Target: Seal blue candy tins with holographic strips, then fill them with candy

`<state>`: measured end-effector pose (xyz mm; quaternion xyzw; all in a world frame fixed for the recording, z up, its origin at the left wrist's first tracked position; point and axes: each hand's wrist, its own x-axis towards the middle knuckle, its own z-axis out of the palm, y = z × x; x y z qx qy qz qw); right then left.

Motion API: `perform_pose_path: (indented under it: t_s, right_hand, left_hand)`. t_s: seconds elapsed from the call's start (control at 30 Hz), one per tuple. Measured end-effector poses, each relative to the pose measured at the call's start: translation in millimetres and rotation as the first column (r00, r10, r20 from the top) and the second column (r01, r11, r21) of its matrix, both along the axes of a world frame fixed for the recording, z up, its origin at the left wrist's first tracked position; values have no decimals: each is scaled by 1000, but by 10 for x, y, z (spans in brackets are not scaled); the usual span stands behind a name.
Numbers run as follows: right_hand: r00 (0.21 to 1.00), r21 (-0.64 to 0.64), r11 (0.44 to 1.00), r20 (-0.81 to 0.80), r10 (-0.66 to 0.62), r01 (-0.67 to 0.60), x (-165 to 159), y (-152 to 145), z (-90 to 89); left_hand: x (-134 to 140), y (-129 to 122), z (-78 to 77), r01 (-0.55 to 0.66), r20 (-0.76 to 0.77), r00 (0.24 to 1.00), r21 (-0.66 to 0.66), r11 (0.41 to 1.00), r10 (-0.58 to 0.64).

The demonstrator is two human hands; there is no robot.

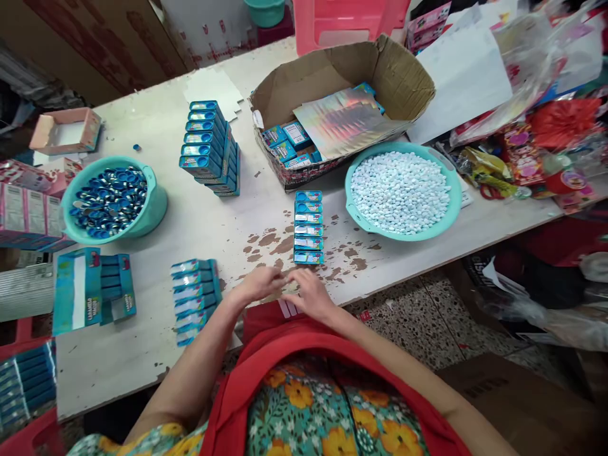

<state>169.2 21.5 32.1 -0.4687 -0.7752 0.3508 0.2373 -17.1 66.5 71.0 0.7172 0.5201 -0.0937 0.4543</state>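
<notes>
My left hand (259, 284) and my right hand (310, 294) meet at the table's front edge, fingertips almost touching. Both have curled fingers; anything between them is too small to make out. Just beyond them stands a row of small blue printed boxes (308, 229), several with a round blue recess on top. Left of my left hand is another row of blue boxes (194, 297). A turquoise basin of small pale pieces (350, 212) sits to the right, and a turquoise basin of blue-and-silver round pieces (154, 202) to the left.
A cut-down cardboard carton (403, 76) holds blue boxes and shiny sheets. Stacked blue boxes (209, 149) stand left of it. An opened blue display box (78, 291) is at the left edge. Plastic bags and wrappers (522, 139) crowd the right. A pink stool (342, 22) is behind.
</notes>
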Motion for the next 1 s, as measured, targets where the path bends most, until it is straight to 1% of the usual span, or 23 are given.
perform_pose_path:
  t_s: [0.03, 0.1, 0.17, 0.23, 0.3, 0.37, 0.5, 0.63, 0.7, 0.77, 0.87, 0.93, 1.0]
  right_hand:
    - [994, -29, 998, 89, 63, -61, -15, -89, -81]
    - [965, -84, 992, 236, 117, -99, -41, -171, -236]
    - [940, -86, 992, 324, 111, -87, -81, -168, -329]
    - [930, -6, 997, 360, 72, -75, -150, -147, -345]
    - [929, 96, 989, 365, 69, -111, -242, -152, -317]
    - [924, 151, 971, 361, 123, -188, -329, -193, -295]
    - [889, 162, 922, 367, 274, -351, -377, -306, -352]
    - [864, 197, 872, 347, 365, -448, -296, -355, -450]
    - [864, 211, 864, 333, 377, -458, -266, -359, -476]
    - [873, 218, 867, 317, 371, -448, -255, -360, -485]
    - [883, 221, 870, 282, 376, -441, -262, -358, -470]
    - [902, 202, 892, 244, 355, -405, -278, -350, -451]
    - [931, 154, 933, 226, 288, -326, -307, -339, -438]
  left_hand:
    - [-61, -120, -24, 18, -14, 1000, -62, 998, -19]
    - [-163, -319, -113, 7, -73, 997, -132, 991, -17]
    - [-239, -456, -227, -51, -147, 989, -109, 993, 35]
    - [-290, -533, -336, -116, -194, 975, -46, 992, 105]
    - [-319, -567, -420, -160, -173, 973, -31, 987, 152]
    - [-334, -581, -478, -209, -126, 971, -49, 977, 201]
    - [-351, -605, -572, -289, -59, 957, -87, 953, 285]
    - [-370, -635, -707, -346, -54, 938, -92, 934, 342]
    - [-381, -642, -773, -368, -43, 930, -93, 925, 366]
    - [-391, -643, -824, -381, -24, 925, -96, 920, 380]
    - [-401, -642, -867, -402, -3, 915, -101, 910, 404]
    - [-402, -641, -878, -415, 6, 908, -105, 904, 418]
    - [-400, -642, -881, -420, 21, 905, -115, 900, 425]
